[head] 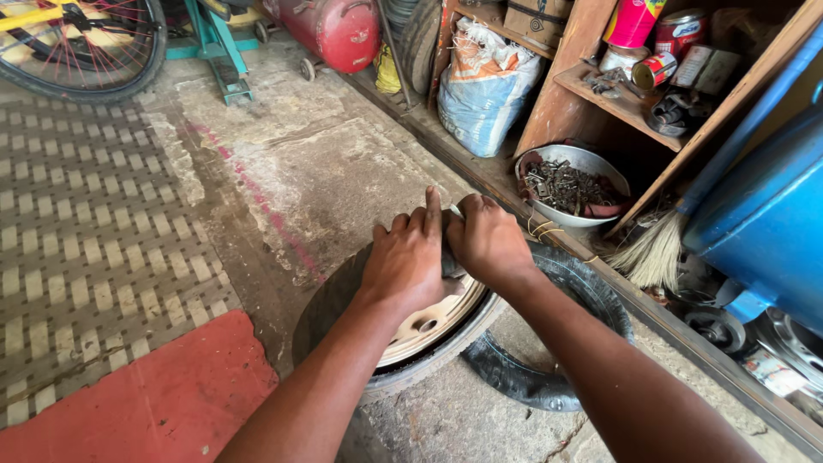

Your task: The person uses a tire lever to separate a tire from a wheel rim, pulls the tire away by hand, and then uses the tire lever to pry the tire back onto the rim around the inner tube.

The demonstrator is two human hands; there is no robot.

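Concrete floor: both hands press tyre onto rim.

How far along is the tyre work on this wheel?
Done: part of the black tyre already hangs loose off the cream wheel rim at the right. In hand: the left hand and right hand press together at the rim's far edge. Left: the near side of the tyre sits on the rim.
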